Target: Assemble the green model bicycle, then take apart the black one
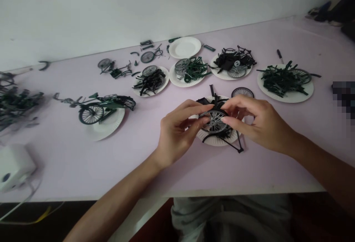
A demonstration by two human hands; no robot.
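Near-mid wheel [215, 121]: blk rim, silvery spokes; plate [213, 143] below wht w/ ribbed-pattern rim, loose parts [240, 149] on it blk. Table [138, 168] pale pinkish-lilac, wall [116, 9] greyish wht. Right pile [281, 82] dk grn, far-mid pile [194, 69] grn too, w/ grey-spoked wheel [182, 67]. Left bike [112, 104] dk grn & blk. Near-left box [18, 166] wht w/ dk spot [6, 177]; trousers [196, 214] at near edge grey

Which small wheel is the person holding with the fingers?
The wheel between the left hand and the right hand, above the front plate; other wheels are outside this grip.
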